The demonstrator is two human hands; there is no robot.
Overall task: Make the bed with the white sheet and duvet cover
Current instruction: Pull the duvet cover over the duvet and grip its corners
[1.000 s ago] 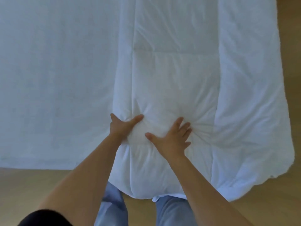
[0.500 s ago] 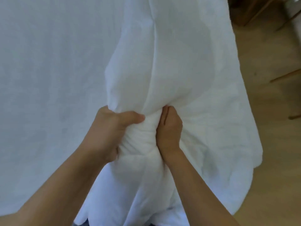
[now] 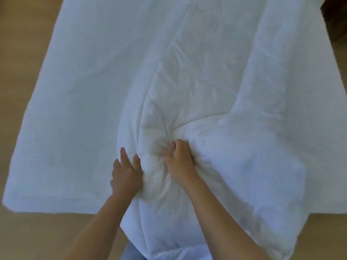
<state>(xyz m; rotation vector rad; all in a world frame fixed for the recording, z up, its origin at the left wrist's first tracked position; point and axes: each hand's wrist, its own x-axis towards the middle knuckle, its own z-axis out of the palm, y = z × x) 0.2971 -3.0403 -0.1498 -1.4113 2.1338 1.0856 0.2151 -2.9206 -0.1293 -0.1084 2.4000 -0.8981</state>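
Observation:
A white sheet (image 3: 75, 109) covers the bed and lies flat on its left half. A thick white duvet (image 3: 244, 91), folded lengthwise, lies along the middle and right of the bed and hangs over the near edge. My right hand (image 3: 179, 159) grips a bunch of the duvet, with creases radiating from the fist. My left hand (image 3: 126, 171) lies at the duvet's left fold, fingers extended, thumb side pressed into the fabric.
Wooden floor (image 3: 22, 235) runs along the near side and the left of the bed. A dark piece of furniture (image 3: 336, 19) stands at the top right corner. My legs in blue trousers (image 3: 131, 252) are at the bed's near edge.
The duvet was raised in both fists half a second ago; now it lies back down on the bed. My left hand has loosened to straight fingers, my right still grips.

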